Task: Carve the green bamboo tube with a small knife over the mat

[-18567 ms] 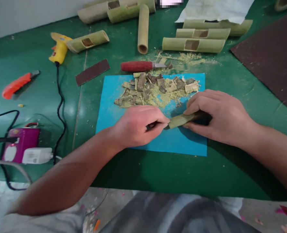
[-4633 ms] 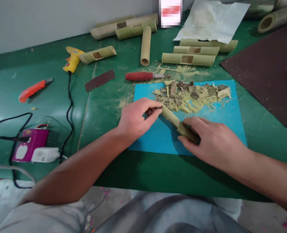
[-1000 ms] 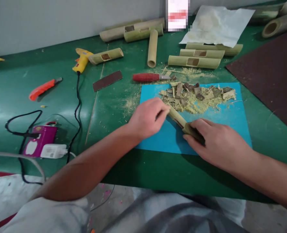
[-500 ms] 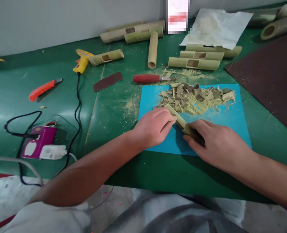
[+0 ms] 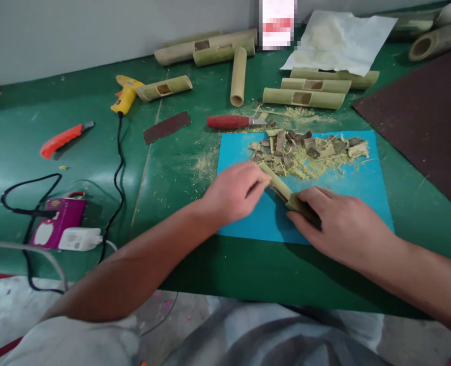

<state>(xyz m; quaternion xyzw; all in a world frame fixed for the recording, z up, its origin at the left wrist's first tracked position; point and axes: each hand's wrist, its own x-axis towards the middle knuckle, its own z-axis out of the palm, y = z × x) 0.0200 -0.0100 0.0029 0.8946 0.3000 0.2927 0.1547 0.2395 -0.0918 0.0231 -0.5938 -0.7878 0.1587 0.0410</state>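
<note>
A bamboo tube (image 5: 280, 187) with an opening cut in its side slants over the blue sheet (image 5: 376, 203). My right hand (image 5: 334, 213) is wrapped round its near end and hides that part. At the far end, my left hand (image 5: 240, 193) is closed in a pinch beside the tube's edge. What its fingers hold, if anything, is hidden. Bamboo chips and pale shavings (image 5: 309, 157) lie heaped on the sheet just beyond both hands. Behind the heap rests a red-handled knife (image 5: 229, 122).
Cut bamboo tubes (image 5: 320, 99) lie along the back, some beneath a white paper (image 5: 335, 43). On the left are a yellow glue gun (image 5: 124, 99), a red cutter (image 5: 63, 141), a purple power strip (image 5: 67, 213) with cords and a brown strip (image 5: 167, 127). A dark brown sheet (image 5: 427, 122) lies right.
My left hand has shifted slightly left along the tube's far end, still pinched. My right hand keeps its hold on the tube. The whole view has moved a little.
</note>
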